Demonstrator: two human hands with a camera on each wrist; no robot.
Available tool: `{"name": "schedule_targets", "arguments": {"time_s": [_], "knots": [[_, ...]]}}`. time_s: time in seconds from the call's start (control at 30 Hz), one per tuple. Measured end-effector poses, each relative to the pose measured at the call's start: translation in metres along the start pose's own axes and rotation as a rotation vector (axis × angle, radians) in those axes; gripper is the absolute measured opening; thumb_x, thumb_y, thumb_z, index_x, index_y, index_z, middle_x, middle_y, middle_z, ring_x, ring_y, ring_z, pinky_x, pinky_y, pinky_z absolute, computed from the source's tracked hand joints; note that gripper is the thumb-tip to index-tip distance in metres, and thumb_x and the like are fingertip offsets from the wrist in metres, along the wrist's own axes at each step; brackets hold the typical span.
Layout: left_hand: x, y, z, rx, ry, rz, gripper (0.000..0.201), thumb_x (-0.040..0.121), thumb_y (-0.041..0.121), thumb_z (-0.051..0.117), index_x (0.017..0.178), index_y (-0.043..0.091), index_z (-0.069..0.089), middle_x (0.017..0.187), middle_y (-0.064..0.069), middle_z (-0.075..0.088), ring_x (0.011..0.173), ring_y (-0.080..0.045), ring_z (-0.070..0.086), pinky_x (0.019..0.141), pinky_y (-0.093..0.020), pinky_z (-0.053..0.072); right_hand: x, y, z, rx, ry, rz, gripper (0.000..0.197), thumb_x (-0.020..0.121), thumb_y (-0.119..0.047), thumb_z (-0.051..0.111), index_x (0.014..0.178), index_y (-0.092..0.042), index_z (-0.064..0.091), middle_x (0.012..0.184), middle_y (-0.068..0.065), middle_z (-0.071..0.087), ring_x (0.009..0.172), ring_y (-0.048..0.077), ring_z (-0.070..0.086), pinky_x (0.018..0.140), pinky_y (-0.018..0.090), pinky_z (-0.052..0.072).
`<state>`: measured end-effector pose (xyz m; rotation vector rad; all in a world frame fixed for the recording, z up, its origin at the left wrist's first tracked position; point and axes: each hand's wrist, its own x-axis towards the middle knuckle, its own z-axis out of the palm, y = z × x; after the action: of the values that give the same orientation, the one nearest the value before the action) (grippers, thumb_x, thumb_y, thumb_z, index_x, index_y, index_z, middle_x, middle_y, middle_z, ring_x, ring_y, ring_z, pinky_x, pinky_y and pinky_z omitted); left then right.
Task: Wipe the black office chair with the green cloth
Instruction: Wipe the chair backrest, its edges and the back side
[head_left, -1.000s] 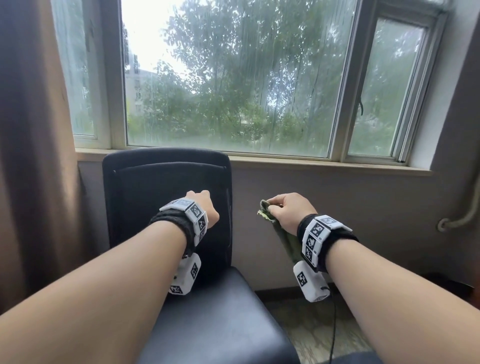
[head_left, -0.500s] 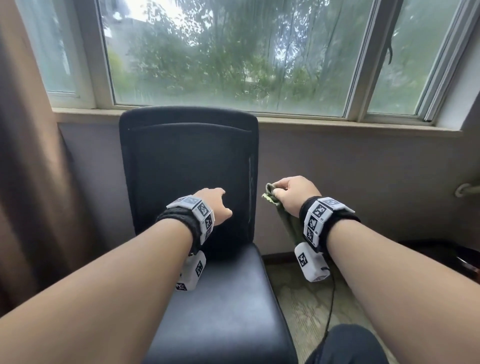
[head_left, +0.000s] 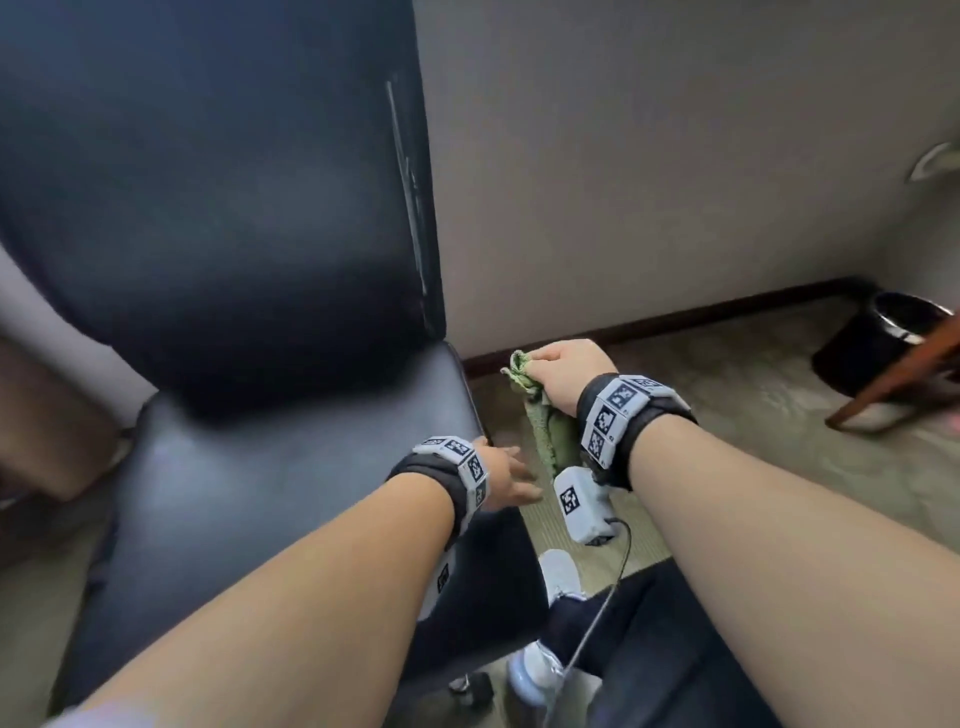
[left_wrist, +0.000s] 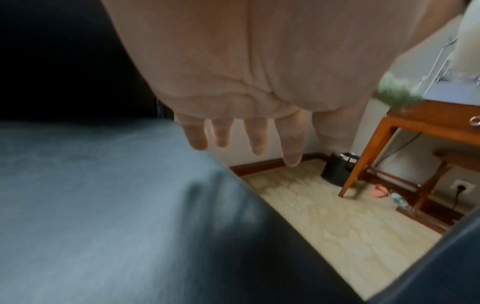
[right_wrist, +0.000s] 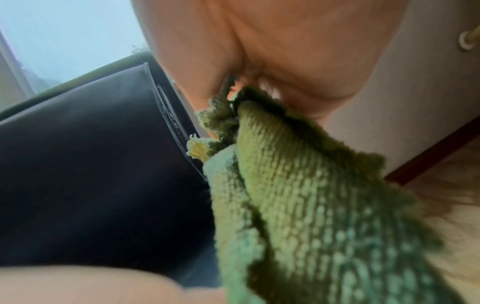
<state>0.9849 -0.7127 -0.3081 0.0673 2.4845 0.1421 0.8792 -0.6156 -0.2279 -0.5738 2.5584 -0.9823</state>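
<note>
The black office chair (head_left: 249, 364) fills the left half of the head view, backrest above, seat (left_wrist: 91, 195) below. My right hand (head_left: 563, 376) hangs in the air just right of the seat's rear corner and grips the green cloth (head_left: 545, 426), which dangles below the fist. In the right wrist view the cloth (right_wrist: 324, 205) hangs from the curled fingers beside the chair back (right_wrist: 91, 164). My left hand (head_left: 506, 478) hovers over the seat's right edge with straight, spread fingers (left_wrist: 257, 135) and holds nothing.
A black waste bin (head_left: 878, 338) stands on the floor at the right by a wooden table leg (head_left: 893, 379). A wall and dark baseboard (head_left: 649, 322) run behind the chair. My own legs and white shoes (head_left: 561, 577) are below, near the chair's front right.
My head has tilted down, so the window is out of view. Both hands have dropped: the left from the backrest to the seat's right edge, the right with the cloth to seat height.
</note>
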Motion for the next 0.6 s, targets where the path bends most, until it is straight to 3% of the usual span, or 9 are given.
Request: {"name": "schedule_targets", "arguments": {"time_s": [0.07,0.1,0.17,0.27,0.37,0.47,0.53,0.6], "knots": [[0.020,-0.010,0.024,0.129,-0.106,0.003,0.062,0.104,0.065,0.017,0.162,0.046,0.025,0.174,0.010,0.013,0.161,-0.028,-0.004,0.127,-0.061,0.005,0.009,0.005,0.000,0.044,0.005,0.017,0.019,0.092,-0.025,0.067,0.104,-0.021,0.081,0.100,-0.002,0.078,0.095,0.016,0.071,0.085,0.024,0.053],[0.025,-0.016,0.033,0.198,-0.117,0.029,0.070,0.096,0.074,0.011,0.160,0.051,0.027,0.174,0.012,0.009,0.161,-0.030,-0.009,0.127,-0.061,-0.001,0.012,0.006,0.000,0.060,0.004,0.021,0.019,0.092,-0.026,0.067,0.103,-0.021,0.081,0.099,-0.003,0.078,0.095,0.016,0.071,0.082,0.023,0.052],[0.023,-0.018,0.038,0.294,-0.124,0.084,0.066,0.099,0.068,0.013,0.157,0.047,0.037,0.172,0.012,0.018,0.162,-0.029,-0.005,0.126,-0.062,-0.003,0.016,0.005,0.001,0.087,-0.001,0.032,0.019,0.092,-0.026,0.067,0.104,-0.022,0.081,0.100,-0.004,0.078,0.095,0.015,0.072,0.081,0.022,0.051],[0.012,-0.014,0.037,0.297,-0.089,0.077,0.043,0.113,0.033,0.033,0.155,0.034,0.042,0.167,0.009,0.031,0.161,-0.023,0.004,0.124,-0.064,0.005,0.016,0.002,0.007,0.089,-0.019,0.034,0.019,0.092,-0.026,0.067,0.104,-0.023,0.081,0.101,-0.004,0.078,0.096,0.015,0.071,0.083,0.022,0.052],[0.002,-0.007,0.035,0.239,-0.134,0.064,0.042,0.111,0.036,0.036,0.151,0.034,0.048,0.167,0.007,0.030,0.161,-0.018,0.005,0.125,-0.059,0.004,0.010,-0.001,0.011,0.107,-0.034,0.029,0.016,0.092,-0.027,0.068,0.101,-0.024,0.081,0.098,-0.005,0.078,0.093,0.014,0.072,0.073,0.019,0.049],[-0.012,-0.002,0.039,0.105,-0.132,0.008,0.041,0.107,0.043,0.043,0.147,0.043,0.053,0.169,0.011,0.026,0.159,-0.009,0.011,0.127,-0.045,0.003,0.001,-0.009,0.007,0.120,-0.029,0.019,0.016,0.093,-0.024,0.067,0.103,-0.022,0.081,0.100,-0.001,0.078,0.096,0.018,0.072,0.079,0.021,0.050],[-0.023,0.004,0.044,0.096,-0.179,0.016,0.041,0.105,0.042,0.049,0.145,0.043,0.055,0.168,0.012,0.029,0.156,-0.013,0.023,0.127,-0.042,0.013,-0.003,-0.016,0.002,0.119,-0.014,0.003,0.017,0.093,-0.024,0.067,0.103,-0.022,0.081,0.101,-0.001,0.078,0.098,0.019,0.072,0.084,0.024,0.052],[-0.038,0.012,0.044,0.119,-0.235,-0.023,0.040,0.100,0.043,0.056,0.139,0.036,0.063,0.157,0.008,0.049,0.145,-0.021,0.046,0.120,-0.045,0.035,-0.010,-0.027,-0.006,0.117,-0.002,-0.018,0.017,0.093,-0.024,0.067,0.102,-0.021,0.081,0.101,0.000,0.078,0.097,0.020,0.072,0.087,0.027,0.054]]}}
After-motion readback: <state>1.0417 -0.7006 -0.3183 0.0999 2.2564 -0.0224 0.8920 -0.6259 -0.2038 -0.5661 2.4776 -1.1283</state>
